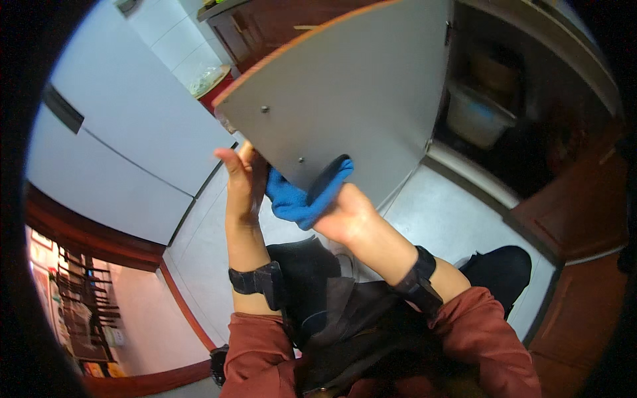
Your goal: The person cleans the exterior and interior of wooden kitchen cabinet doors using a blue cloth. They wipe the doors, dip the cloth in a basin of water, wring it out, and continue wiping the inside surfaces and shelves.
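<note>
A cabinet door (358, 94) stands open before me, its grey inner face towards me. My right hand (348, 214) holds a blue cloth (298, 199) folded around the door's lower edge; the cloth hides its fingers. At the door's left edge is my left hand (241, 174), thumb raised and apart, with its other fingers partly hidden behind the door. Whether it grips the edge cannot be told. Two screws show on the door's inner face.
The cabinet interior (537, 149) at the right is dark and holds a translucent plastic bin (477, 117). A pale refrigerator (134, 119) stands at the left. Behind the door is a red container (216, 89) with plastic bags on top. Further wooden cabinets (582, 298) stand at the lower right.
</note>
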A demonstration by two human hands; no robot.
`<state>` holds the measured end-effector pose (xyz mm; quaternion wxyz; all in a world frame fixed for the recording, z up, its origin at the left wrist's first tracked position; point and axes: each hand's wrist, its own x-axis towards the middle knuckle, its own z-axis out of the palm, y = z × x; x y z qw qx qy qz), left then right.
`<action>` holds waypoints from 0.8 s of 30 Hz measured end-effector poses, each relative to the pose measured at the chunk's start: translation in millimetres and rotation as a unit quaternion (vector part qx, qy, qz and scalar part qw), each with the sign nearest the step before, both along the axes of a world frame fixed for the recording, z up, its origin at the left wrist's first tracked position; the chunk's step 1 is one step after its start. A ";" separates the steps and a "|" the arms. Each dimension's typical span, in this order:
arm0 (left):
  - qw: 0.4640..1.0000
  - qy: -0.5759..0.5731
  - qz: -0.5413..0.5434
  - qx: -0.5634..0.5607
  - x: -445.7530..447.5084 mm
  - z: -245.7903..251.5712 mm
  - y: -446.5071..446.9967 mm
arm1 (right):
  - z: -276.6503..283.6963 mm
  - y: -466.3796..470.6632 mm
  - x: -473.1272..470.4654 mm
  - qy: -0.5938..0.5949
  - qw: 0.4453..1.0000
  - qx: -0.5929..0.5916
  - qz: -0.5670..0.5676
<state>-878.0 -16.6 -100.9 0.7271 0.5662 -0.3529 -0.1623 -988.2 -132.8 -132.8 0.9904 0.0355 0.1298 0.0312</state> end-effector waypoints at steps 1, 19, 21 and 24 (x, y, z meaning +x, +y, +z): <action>1.000 0.010 -0.020 -0.009 0.7 5.4 1.3 | 17.2 -2.9 -9.9 -0.003 1.000 -0.009 -0.004; 0.986 -0.050 0.038 -0.156 -38.5 17.3 -49.6 | 110.6 -154.0 33.2 -0.126 0.205 -0.872 -0.427; 0.986 -0.054 0.034 -0.156 -39.8 16.9 -50.0 | 124.6 -194.7 35.6 -0.061 0.197 -0.890 -0.406; 0.986 -0.054 0.021 -0.156 -46.3 12.5 -51.9 | 150.9 -253.6 46.7 0.056 0.113 -0.896 -0.425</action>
